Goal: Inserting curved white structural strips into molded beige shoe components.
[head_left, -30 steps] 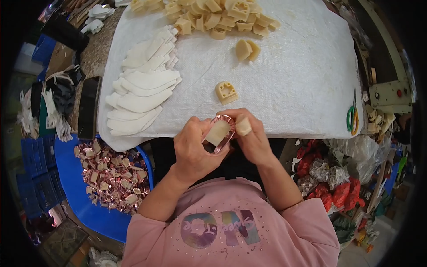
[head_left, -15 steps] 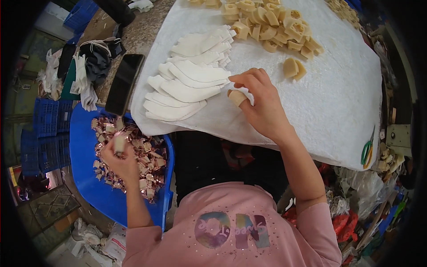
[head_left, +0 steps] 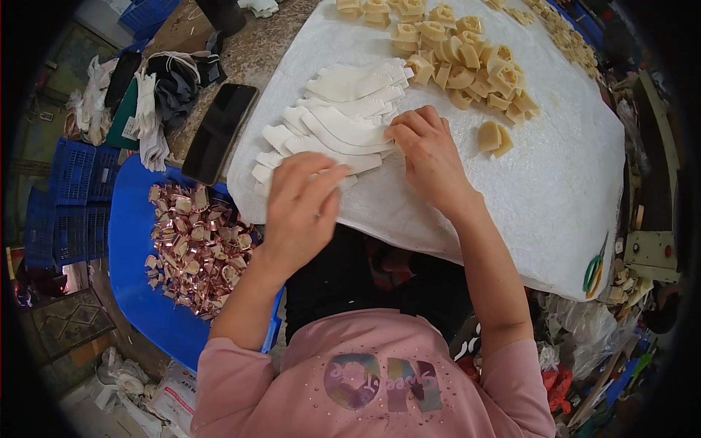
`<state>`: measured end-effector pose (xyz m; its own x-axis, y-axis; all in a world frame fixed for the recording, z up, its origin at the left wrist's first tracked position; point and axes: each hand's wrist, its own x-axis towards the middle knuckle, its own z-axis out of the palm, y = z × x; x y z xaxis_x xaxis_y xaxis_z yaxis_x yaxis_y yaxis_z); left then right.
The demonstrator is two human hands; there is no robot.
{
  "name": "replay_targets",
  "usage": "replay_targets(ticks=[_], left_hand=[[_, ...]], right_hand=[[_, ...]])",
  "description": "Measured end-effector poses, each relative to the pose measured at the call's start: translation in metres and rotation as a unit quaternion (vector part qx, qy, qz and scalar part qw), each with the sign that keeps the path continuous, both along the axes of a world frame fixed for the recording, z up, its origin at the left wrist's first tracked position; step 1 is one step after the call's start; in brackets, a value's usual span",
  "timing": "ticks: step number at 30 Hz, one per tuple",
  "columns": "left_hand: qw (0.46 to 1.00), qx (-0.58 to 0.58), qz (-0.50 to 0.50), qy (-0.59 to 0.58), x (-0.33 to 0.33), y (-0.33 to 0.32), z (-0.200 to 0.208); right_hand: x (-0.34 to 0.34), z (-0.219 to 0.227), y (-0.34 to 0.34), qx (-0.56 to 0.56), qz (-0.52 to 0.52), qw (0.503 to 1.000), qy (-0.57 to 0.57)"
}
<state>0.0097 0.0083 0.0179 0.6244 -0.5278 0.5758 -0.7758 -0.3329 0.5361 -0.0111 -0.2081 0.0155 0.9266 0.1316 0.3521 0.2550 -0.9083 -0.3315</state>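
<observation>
Several white curved strips (head_left: 350,120) with notched ends lie overlapped in a fan on the white-covered table. My right hand (head_left: 432,162) is at their right-hand tips, its fingers closed in a pinch on the end of one strip. Over the near-left end of the fan is my left hand (head_left: 299,208), slightly blurred, with thumb and fingers apart and nothing visible in it. It hides some strip ends. Below and left of it stands a blue bin (head_left: 131,270) with a heap of shiny pinkish-copper pieces backed in beige (head_left: 201,248).
Beige ring-like pieces (head_left: 467,66) are heaped at the far side, with two flat beige pieces (head_left: 493,139) nearer. A black phone (head_left: 219,135) lies left of the cloth. Green-handled scissors (head_left: 593,274) rest at the right edge. Blue crates (head_left: 77,175) are stacked at far left.
My left hand has moved from the blue bin up and right to the white strips; the beige piece it held is no longer visible. My right hand's fingers have closed at the strip tips.
</observation>
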Motion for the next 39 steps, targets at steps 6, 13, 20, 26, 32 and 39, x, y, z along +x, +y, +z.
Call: replay_targets(ticks=[6,13,20,26,32,39], left_hand=[[0.983,0.125,0.058,-0.119,0.006,-0.032,-0.017],[0.983,0.136,0.052,-0.115,0.005,-0.032,-0.016],[0.979,0.155,0.062,-0.119,0.002,-0.035,-0.018],[0.973,0.185,0.061,-0.123,0.001,-0.034,-0.016],[0.978,0.196,0.038,-0.063,-0.008,-0.034,0.009],[0.785,-0.254,-0.159,0.542,-0.04,-0.049,0.015]], right_hand=[[0.003,-0.001,-0.002,-0.019,-0.013,1.0,-0.015],[0.007,0.007,0.009,0.007,-0.071,0.995,-0.07],[0.005,0.004,0.002,-0.031,-0.042,0.998,-0.04],[0.015,0.038,0.019,0.089,-0.138,0.967,-0.195],[-0.019,0.078,-0.013,0.138,-0.07,0.927,-0.342],[-0.092,0.039,-0.014,0.062,0.046,0.988,-0.131]])
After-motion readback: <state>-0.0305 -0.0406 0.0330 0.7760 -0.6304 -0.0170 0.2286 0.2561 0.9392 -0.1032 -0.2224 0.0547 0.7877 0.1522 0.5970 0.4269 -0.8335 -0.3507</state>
